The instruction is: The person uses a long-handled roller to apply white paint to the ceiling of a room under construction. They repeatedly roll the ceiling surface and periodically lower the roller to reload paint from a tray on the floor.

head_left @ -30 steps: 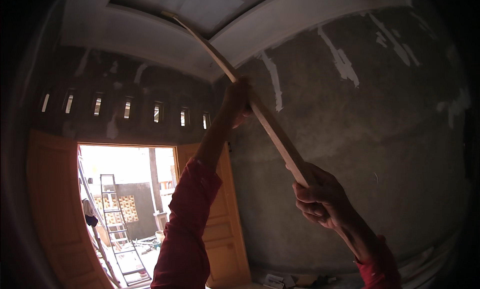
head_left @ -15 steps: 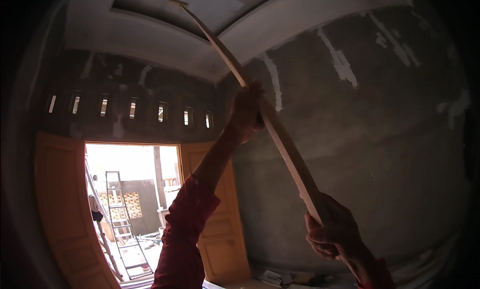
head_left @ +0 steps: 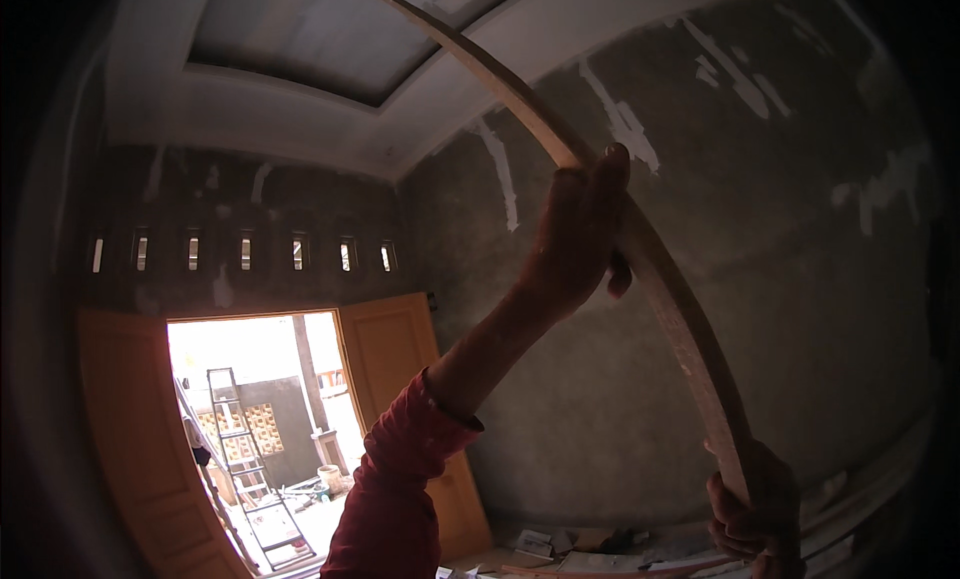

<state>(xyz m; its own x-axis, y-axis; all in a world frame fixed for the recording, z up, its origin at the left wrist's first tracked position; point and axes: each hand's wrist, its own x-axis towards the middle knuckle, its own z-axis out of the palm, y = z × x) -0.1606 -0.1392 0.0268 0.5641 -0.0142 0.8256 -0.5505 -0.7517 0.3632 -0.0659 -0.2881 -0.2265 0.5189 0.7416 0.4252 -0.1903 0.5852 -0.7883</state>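
A long wooden pole [head_left: 690,344] slants up from the lower right to the ceiling [head_left: 150,99], bowed by the lens. My left hand [head_left: 575,234] grips it around the middle, the forefinger stretched along the wood and the thumb on the far side; a red sleeve covers that forearm. Lower down, my right hand [head_left: 760,509] is wrapped round the pole near its bottom end, knuckles in shadow. The pole's far tip reaches the top edge of the picture, so I cannot tell what it touches there.
Ahead on the left, orange wooden doors [head_left: 390,354] stand open to a bright yard with a stepladder [head_left: 245,449] and a bucket [head_left: 330,477]. A grey plastered wall [head_left: 560,379] with white filler streaks runs along the right. Scraps and boards [head_left: 590,554] lie along its foot.
Both hands and the pole have shifted to the right in the picture. The pole's tip, visible against the ceiling before, has moved to the top edge. The doorway sits slightly lower.
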